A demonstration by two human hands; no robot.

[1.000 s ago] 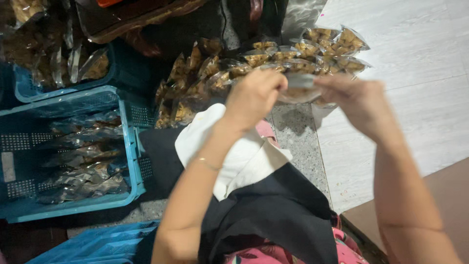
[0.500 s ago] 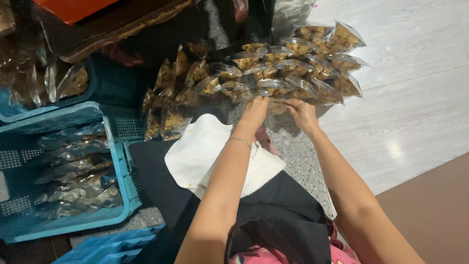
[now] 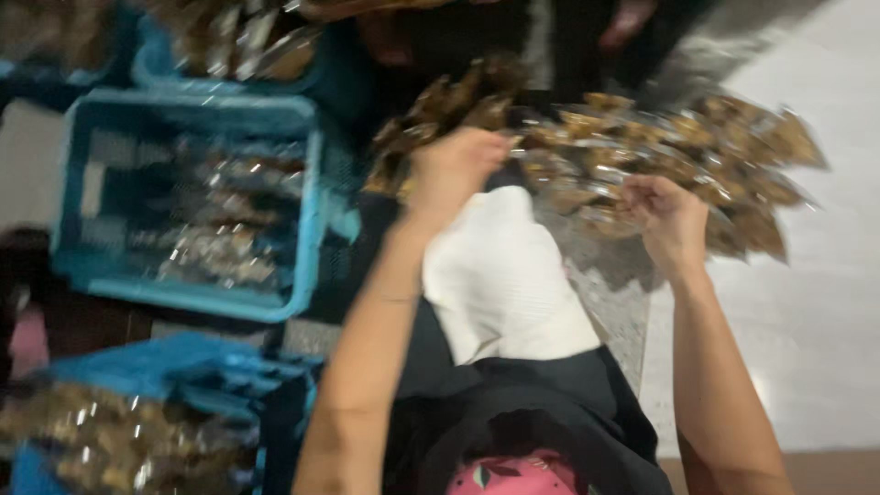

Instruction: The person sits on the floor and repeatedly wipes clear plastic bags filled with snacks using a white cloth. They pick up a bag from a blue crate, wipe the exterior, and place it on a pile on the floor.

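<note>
The heap of clear packets [image 3: 678, 174] of brown snack lies on the floor [image 3: 807, 348] just beyond your knuckles, and since half a second ago your view has swung right and blurred, so the packets now sit up and to the right of both hands. Your left hand [image 3: 454, 170] has shifted left, to the near-left end of the heap, curled over a packet there; the blur hides whether it grips it. Your right hand [image 3: 669, 215], fingers bent down onto the near edge of the heap, is likewise too smeared to say whether it has closed on anything. You look to be working along the near row. Below your left hand lies a white cloth [image 3: 500, 284]; well to its left stands a blue crate [image 3: 197, 202] holding more packets, its contents indistinct.
</note>
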